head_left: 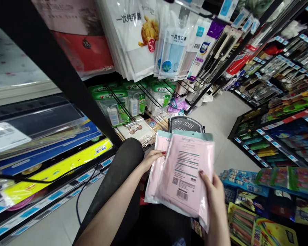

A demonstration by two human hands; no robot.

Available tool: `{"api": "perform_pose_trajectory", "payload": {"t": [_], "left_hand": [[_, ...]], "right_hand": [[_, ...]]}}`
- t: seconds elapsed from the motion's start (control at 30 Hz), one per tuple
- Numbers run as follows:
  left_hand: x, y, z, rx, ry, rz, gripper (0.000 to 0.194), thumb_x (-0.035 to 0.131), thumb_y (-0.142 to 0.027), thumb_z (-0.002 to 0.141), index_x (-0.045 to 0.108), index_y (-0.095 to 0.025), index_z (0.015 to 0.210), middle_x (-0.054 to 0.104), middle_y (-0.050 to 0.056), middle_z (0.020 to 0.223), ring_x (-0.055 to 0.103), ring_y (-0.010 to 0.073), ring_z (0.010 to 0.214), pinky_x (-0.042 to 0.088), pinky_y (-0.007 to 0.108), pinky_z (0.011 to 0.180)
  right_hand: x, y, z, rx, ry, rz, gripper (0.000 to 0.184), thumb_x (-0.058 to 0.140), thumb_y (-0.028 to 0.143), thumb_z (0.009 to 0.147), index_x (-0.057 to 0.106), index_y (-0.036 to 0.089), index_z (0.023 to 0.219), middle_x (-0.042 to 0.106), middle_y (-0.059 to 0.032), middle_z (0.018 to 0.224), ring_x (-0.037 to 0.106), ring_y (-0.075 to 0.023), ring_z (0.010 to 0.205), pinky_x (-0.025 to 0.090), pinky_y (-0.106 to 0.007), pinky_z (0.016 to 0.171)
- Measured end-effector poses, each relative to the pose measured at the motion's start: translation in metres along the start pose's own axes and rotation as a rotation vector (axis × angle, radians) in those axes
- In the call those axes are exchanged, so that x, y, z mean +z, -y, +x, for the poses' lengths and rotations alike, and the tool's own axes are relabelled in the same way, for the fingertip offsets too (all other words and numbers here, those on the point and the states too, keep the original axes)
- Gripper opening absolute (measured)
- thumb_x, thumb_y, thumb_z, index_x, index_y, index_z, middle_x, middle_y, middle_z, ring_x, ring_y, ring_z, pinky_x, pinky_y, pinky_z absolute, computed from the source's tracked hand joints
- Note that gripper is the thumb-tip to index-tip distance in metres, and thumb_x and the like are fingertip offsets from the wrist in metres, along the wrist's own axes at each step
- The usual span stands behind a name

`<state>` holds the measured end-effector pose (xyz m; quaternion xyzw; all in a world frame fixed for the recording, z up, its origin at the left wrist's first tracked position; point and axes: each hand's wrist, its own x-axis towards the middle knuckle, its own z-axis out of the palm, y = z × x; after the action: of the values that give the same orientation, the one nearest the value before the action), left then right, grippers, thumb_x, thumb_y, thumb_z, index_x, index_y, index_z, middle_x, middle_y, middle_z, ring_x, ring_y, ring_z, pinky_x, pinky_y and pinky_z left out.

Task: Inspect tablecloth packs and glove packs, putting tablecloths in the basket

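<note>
Your left hand held the rear pink packet at 9 o'clock; your right hand held the front pink packet at 3 o'clock.

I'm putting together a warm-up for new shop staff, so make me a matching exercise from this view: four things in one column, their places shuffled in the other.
1. Pink packets
2. Grey basket
3. Disposable glove packs
4. Long yellow package

A. Hanging beside face mask packs
B. Lying on the left-hand shelf
C. Held by the left hand and right hand
D. Just beyond the held packets

Pairs: 1-C, 2-D, 3-A, 4-B
</note>
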<state>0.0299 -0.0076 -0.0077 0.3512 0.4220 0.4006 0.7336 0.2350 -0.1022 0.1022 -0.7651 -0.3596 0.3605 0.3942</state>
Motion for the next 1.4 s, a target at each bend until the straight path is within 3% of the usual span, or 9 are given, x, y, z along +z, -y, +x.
{"api": "perform_pose_trajectory", "payload": {"t": [0.13, 0.23, 0.5, 0.7, 0.8, 0.87, 0.97, 1.1, 1.4], "left_hand": [[0.001, -0.002, 0.0, 0.145, 0.096, 0.07, 0.032, 0.052, -0.041, 0.073, 0.071, -0.015, 0.074, 0.07, 0.006, 0.083, 0.059, 0.0239, 0.093, 0.033, 0.033, 0.094], [0.003, 0.0, -0.002, 0.17, 0.141, 0.036, 0.039, 0.048, -0.046, 0.074, 0.071, -0.014, 0.078, 0.069, 0.008, 0.086, 0.057, 0.0252, 0.096, 0.032, 0.035, 0.094], [0.005, 0.017, -0.001, -0.073, 0.002, -0.261, 0.043, 0.068, -0.045, 0.054, 0.064, -0.014, 0.083, 0.068, 0.008, 0.083, 0.06, 0.0246, 0.086, 0.043, 0.034, 0.079], [0.008, 0.007, -0.003, -0.145, -0.014, -0.238, 0.038, 0.073, -0.02, 0.046, 0.063, -0.011, 0.081, 0.068, 0.007, 0.078, 0.061, 0.0226, 0.078, 0.043, 0.033, 0.076], [0.007, 0.007, -0.002, -0.148, -0.019, -0.28, 0.036, 0.071, -0.018, 0.047, 0.063, -0.01, 0.081, 0.068, 0.008, 0.077, 0.061, 0.0233, 0.077, 0.044, 0.034, 0.073], [0.005, 0.01, -0.002, -0.146, -0.02, -0.267, 0.035, 0.07, -0.02, 0.048, 0.063, -0.01, 0.082, 0.068, 0.008, 0.076, 0.061, 0.0237, 0.076, 0.044, 0.034, 0.073], [0.0, 0.014, -0.001, -0.146, -0.018, -0.212, 0.039, 0.068, -0.025, 0.052, 0.063, -0.01, 0.088, 0.068, 0.007, 0.079, 0.061, 0.0252, 0.08, 0.044, 0.035, 0.074], [-0.002, 0.018, 0.0, -0.161, -0.053, -0.198, 0.036, 0.067, -0.024, 0.054, 0.063, -0.011, 0.088, 0.068, 0.006, 0.079, 0.061, 0.0253, 0.08, 0.044, 0.034, 0.074], [0.004, 0.011, 0.001, -0.134, -0.097, -0.278, 0.026, 0.064, -0.025, 0.058, 0.064, -0.014, 0.081, 0.069, 0.003, 0.075, 0.062, 0.0228, 0.073, 0.045, 0.034, 0.073]], "right_hand": [[-0.027, 0.067, -0.042, -0.213, -0.329, -0.715, 0.03, 0.057, 0.052, 0.063, 0.055, 0.023, 0.069, 0.057, -0.0095, 0.077, 0.049, -0.0229, 0.061, 0.031, -0.033, 0.051], [0.012, 0.087, -0.059, -0.313, -0.463, -0.94, 0.027, 0.047, 0.046, 0.073, 0.054, 0.021, 0.08, 0.053, -0.0155, 0.083, 0.047, -0.023, 0.055, 0.028, -0.034, 0.048], [0.153, 0.016, -0.057, -0.437, -0.065, -0.592, 0.039, 0.018, 0.018, 0.083, 0.042, 0.012, 0.114, 0.048, -0.0283, 0.111, 0.049, -0.0353, 0.088, 0.032, -0.054, 0.065], [0.083, 0.025, -0.024, -0.412, 0.068, -0.627, 0.028, 0.043, 0.041, 0.078, 0.059, 0.018, 0.084, 0.058, -0.0116, 0.072, 0.051, -0.0245, 0.064, 0.036, -0.041, 0.062], [0.032, 0.012, 0.024, -0.372, -0.183, -0.478, 0.033, 0.054, 0.045, 0.071, 0.058, 0.017, 0.088, 0.056, -0.014, 0.091, 0.051, -0.0261, 0.081, 0.037, -0.039, 0.071], [0.012, -0.01, 0.048, -0.253, -0.024, -0.272, 0.036, 0.058, 0.048, 0.065, 0.058, 0.017, 0.084, 0.058, -0.0106, 0.09, 0.052, -0.024, 0.08, 0.039, -0.037, 0.071], [0.009, -0.05, 0.062, -0.046, 0.256, 0.1, 0.038, 0.055, 0.05, 0.068, 0.053, 0.02, 0.09, 0.061, -0.0047, 0.085, 0.056, -0.0194, 0.074, 0.043, -0.032, 0.065], [0.026, -0.086, 0.054, -0.041, 0.097, 0.302, 0.034, 0.054, 0.045, 0.07, 0.051, 0.022, 0.094, 0.062, -0.0014, 0.089, 0.057, -0.0171, 0.078, 0.043, -0.029, 0.069], [0.032, -0.083, 0.049, -0.048, 0.265, 0.326, 0.029, 0.062, 0.032, 0.065, 0.057, 0.019, 0.091, 0.065, -0.0024, 0.081, 0.056, -0.0161, 0.063, 0.043, -0.027, 0.059]]}}
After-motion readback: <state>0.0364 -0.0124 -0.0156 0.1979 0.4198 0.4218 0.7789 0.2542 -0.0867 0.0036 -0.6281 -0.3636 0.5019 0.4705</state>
